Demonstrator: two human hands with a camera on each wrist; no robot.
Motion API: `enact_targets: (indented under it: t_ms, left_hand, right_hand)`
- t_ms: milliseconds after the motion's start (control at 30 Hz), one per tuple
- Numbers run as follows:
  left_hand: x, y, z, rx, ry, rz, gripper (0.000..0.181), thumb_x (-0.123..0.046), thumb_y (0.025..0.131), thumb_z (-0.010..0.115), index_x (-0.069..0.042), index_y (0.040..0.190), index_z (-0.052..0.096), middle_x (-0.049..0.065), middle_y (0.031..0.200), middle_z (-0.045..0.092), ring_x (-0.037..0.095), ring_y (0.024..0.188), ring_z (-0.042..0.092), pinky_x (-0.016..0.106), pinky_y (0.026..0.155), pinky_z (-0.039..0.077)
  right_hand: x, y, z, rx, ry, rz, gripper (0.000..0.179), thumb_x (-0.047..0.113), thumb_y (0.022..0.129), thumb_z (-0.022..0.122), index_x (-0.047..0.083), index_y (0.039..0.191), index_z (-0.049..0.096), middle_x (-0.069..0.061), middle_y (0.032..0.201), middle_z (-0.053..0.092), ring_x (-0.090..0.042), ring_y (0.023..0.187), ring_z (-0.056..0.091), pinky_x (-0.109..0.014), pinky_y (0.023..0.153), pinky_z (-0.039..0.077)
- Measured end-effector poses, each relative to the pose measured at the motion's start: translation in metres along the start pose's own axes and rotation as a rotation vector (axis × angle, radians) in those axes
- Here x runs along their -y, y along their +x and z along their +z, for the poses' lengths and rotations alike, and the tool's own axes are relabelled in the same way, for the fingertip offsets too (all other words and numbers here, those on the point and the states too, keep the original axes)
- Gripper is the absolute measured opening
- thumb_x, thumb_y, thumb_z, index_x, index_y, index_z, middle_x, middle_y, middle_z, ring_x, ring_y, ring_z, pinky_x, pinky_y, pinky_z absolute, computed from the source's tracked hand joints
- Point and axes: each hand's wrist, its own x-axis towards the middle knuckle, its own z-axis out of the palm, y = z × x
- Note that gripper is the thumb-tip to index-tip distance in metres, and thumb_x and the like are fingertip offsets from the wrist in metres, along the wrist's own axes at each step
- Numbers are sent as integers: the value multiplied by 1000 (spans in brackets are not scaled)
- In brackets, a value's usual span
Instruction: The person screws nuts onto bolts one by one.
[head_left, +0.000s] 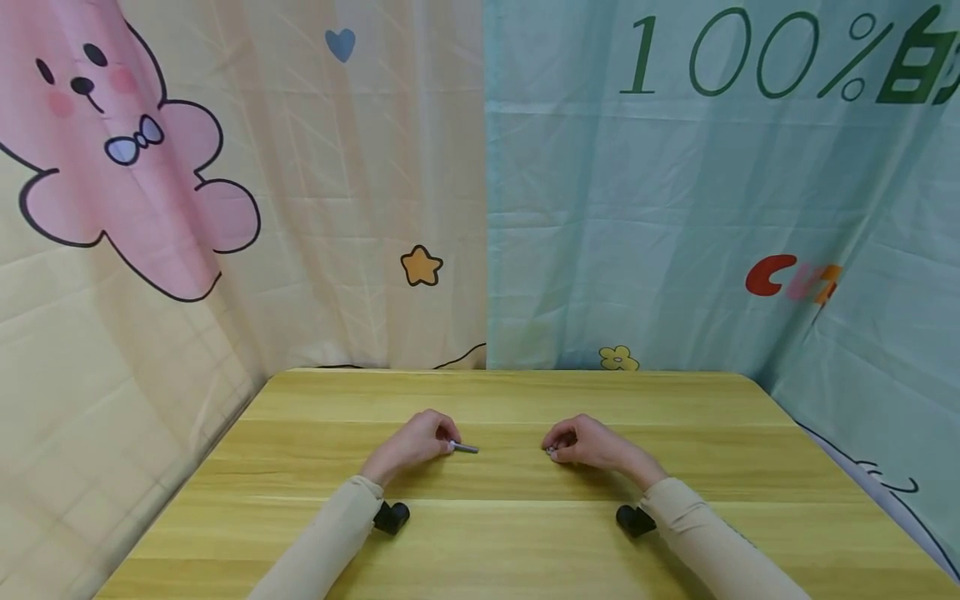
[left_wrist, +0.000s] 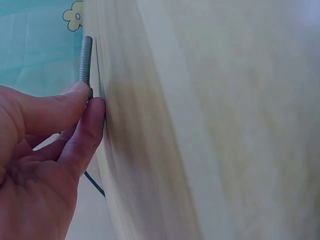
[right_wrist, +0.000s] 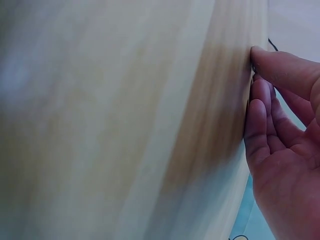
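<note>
A grey threaded bolt (head_left: 466, 448) is pinched by its head end between the thumb and fingers of my left hand (head_left: 412, 446). Its threaded shank (left_wrist: 86, 59) sticks out past the fingertips, pointing right in the head view, just over the table. Across from it, my right hand (head_left: 596, 443) has its thumb and fingertips together low at the tabletop. They pinch a small metal piece (head_left: 551, 451), mostly covered by the fingers, so its exact kind is hard to tell. In the right wrist view the thumb (right_wrist: 285, 70) and fingers hide nearly all of it. A gap separates the two hands.
Both hands are over a wood-grain table (head_left: 510, 542). Printed curtains (head_left: 360, 167) hang behind and beside it. A black wrist camera (head_left: 392, 517) is on the left wrist, and another black camera (head_left: 635, 521) is on the right.
</note>
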Motion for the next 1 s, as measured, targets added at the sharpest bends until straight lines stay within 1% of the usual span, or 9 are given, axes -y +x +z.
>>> enact_targets:
  t_ms: [100,200,333,433,600,767,867,1000]
  left_hand:
    - [0,-1,2,1,-30,-14,11,6,88,66,-4,87,70,0,81,62,15,74,52,29,68,46]
    - [0,-2,3,7,-85,-29,10,6,91,64,-2,89,69,2,80,61,15,71,53,27,65,49]
    - [-1,-3,4,-4,-164,-40,9,7,93,61,1,92,68,6,79,62,16,67,58,24,60,53]
    - [-4,-4,5,-29,-185,-32,8,6,93,61,1,93,67,7,79,62,17,67,59,25,59,52]
    - [-9,-5,5,-83,-180,-25,7,3,94,61,0,95,68,5,77,61,18,66,58,25,57,49]
    - [-18,-8,5,-130,-227,-17,8,3,94,61,1,98,68,14,82,64,18,66,58,25,57,50]
    - [-24,-9,4,-158,-262,-17,8,3,95,61,2,99,68,19,86,65,18,67,58,30,59,54]
    - [-31,-10,4,-177,-296,-17,8,3,95,61,3,99,68,23,88,65,23,70,61,42,67,59]
  right_hand:
    - [1,0,1,6,4,3,12,3,91,69,5,103,73,-1,90,66,-17,77,55,-25,65,49]
    - [1,-1,1,7,3,6,12,3,91,69,5,103,73,-1,90,66,-17,77,56,-25,65,50]
    - [-1,-1,1,3,5,11,12,3,91,69,6,102,73,0,90,66,-17,78,56,-25,66,50]
    - [-3,1,1,-1,8,9,12,3,91,69,6,102,73,0,90,66,-17,78,56,-25,66,50]
    - [-5,2,2,-3,10,3,13,3,91,69,6,103,73,0,90,66,-17,78,56,-25,66,50]
    - [-6,2,1,-5,10,-7,12,3,91,69,6,103,73,0,91,66,-17,78,57,-25,66,50]
    - [-5,2,1,-5,7,-13,12,4,92,69,6,103,73,0,89,66,-17,77,56,-24,65,50]
    - [-5,1,1,-4,10,-18,11,4,92,69,5,102,72,0,89,66,-17,77,56,-25,65,49]
